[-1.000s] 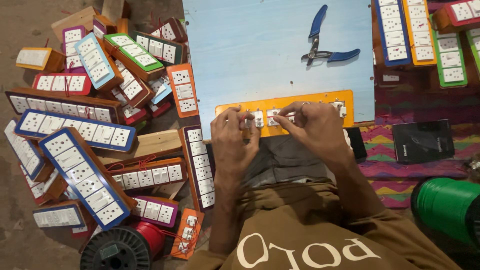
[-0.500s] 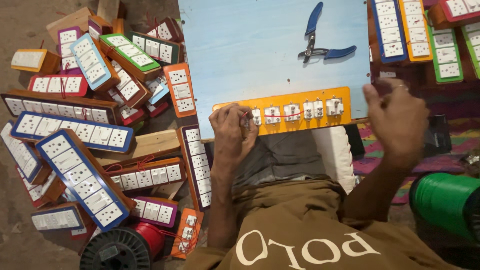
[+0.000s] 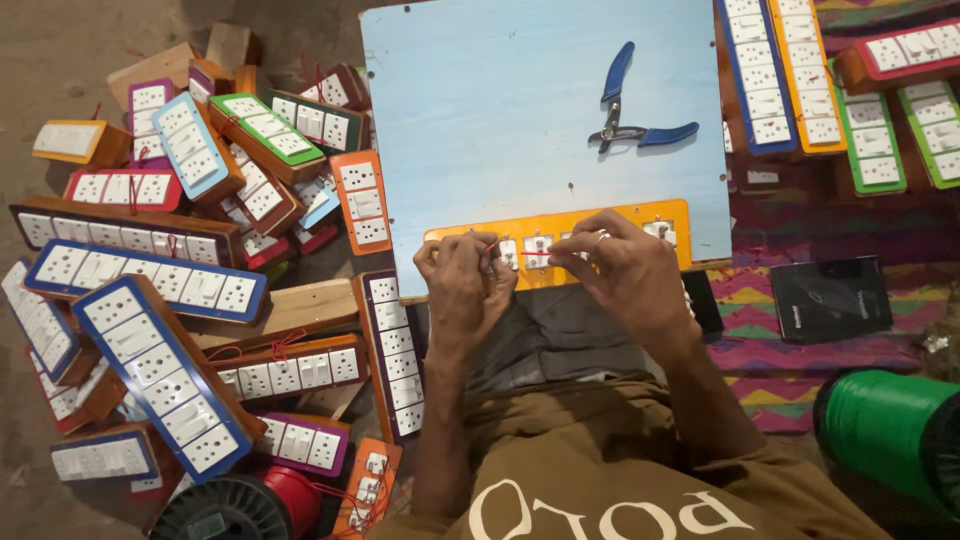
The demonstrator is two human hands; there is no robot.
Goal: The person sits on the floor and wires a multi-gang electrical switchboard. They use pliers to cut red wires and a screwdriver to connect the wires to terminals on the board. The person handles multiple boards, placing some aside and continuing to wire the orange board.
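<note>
An orange switch panel with white switches lies face-up along the near edge of a light blue board. My left hand rests on the panel's left end, fingers pinched on one end of a thin red wire. My right hand covers the panel's middle and pinches the wire's other end. The wire runs taut between the two hands over the switches. Blue-handled pliers lie on the board, apart from both hands.
A heap of wooden-backed switch boards with coloured faces fills the floor at left. More boards lie at top right. A green wire spool sits right, a red spool bottom left, a black box on the patterned mat.
My right hand, which was lifted away to the right half a second ago, has come back down onto the orange panel. The red wire is now stretched between both hands.
</note>
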